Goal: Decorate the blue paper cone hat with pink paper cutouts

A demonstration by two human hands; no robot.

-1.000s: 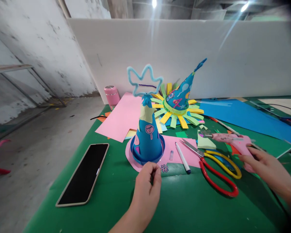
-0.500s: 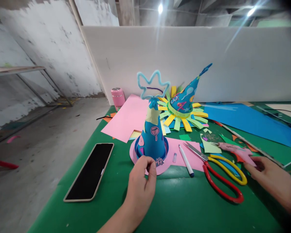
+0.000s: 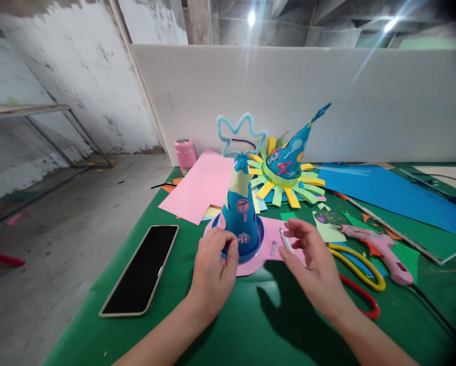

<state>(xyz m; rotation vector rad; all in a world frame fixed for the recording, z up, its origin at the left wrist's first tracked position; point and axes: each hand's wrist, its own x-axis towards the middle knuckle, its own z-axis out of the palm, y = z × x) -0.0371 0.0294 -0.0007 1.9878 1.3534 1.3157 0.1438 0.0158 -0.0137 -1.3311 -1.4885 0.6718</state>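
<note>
A blue paper cone hat (image 3: 247,213) with a pink brim stands upright on the table, topped by a light-blue pipe-cleaner star (image 3: 221,134). Pink cut-outs decorate its side. My left hand (image 3: 215,262) is closed in a pinch at the hat's front, with a small pink flower cut-out (image 3: 243,238) at its fingertips. To the right, my right hand (image 3: 314,259) hovers with fingers apart and nothing in them, partly hiding a white marker (image 3: 286,240) and the scissors (image 3: 359,262). The marker's clear cap-like piece (image 3: 273,248) lies beside it. A pink glue gun (image 3: 380,244) rests farther right.
A phone (image 3: 142,269) lies at left. Behind the hat are pink paper (image 3: 201,185), a pink cup (image 3: 186,154) and a second cone hat (image 3: 289,155) with yellow and green strips. Blue sheets (image 3: 395,195) and paper scraps lie at right; a white panel (image 3: 307,96) stands behind.
My right hand has let go of the glue gun and moved left toward the hat. My left hand, with the flower cut-out, has shifted slightly up and left.
</note>
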